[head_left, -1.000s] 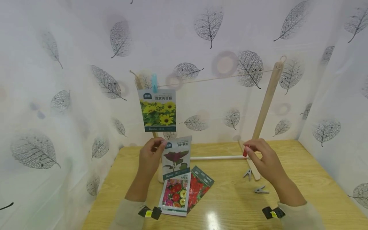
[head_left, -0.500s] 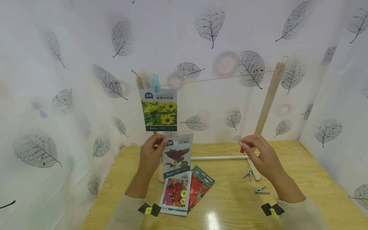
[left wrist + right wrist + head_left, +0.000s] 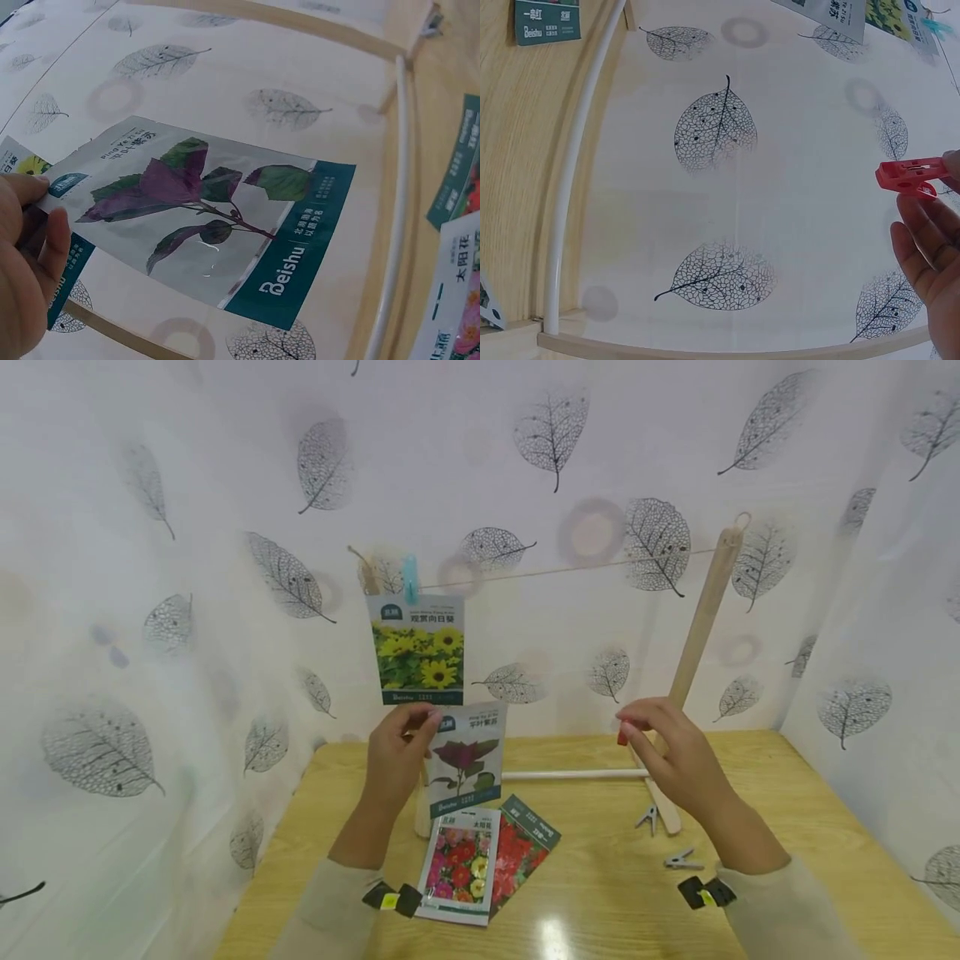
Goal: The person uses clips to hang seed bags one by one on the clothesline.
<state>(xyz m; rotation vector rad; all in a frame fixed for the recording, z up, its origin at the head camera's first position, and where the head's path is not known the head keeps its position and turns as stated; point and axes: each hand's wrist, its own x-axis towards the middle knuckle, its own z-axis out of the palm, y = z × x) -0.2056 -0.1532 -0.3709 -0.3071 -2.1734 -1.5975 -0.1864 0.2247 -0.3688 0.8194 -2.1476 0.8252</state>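
Observation:
My left hand [image 3: 397, 752] pinches the upper left corner of a seed packet [image 3: 202, 202] with a purple-leaved plant on it, held up in front of the wooden frame. In the right wrist view, my right hand [image 3: 934, 247] holds a red clothespin [image 3: 911, 174] between thumb and fingers; in the head view only its red tip shows. A sunflower seed packet [image 3: 420, 652] hangs from the string [image 3: 562, 573] by a light blue clothespin [image 3: 410, 578], just above the held packet.
Two more seed packets, one with mixed flowers [image 3: 461, 868] and one with red flowers [image 3: 525, 847], overlap on the wooden table [image 3: 600, 893]. Two grey clothespins [image 3: 682, 860] lie at the right. A white rod [image 3: 570, 774] joins the wooden posts [image 3: 705, 610] low down.
My left hand has raised the purple-leaved packet slightly, toward the string. My right hand has moved up and to the left with the red clothespin.

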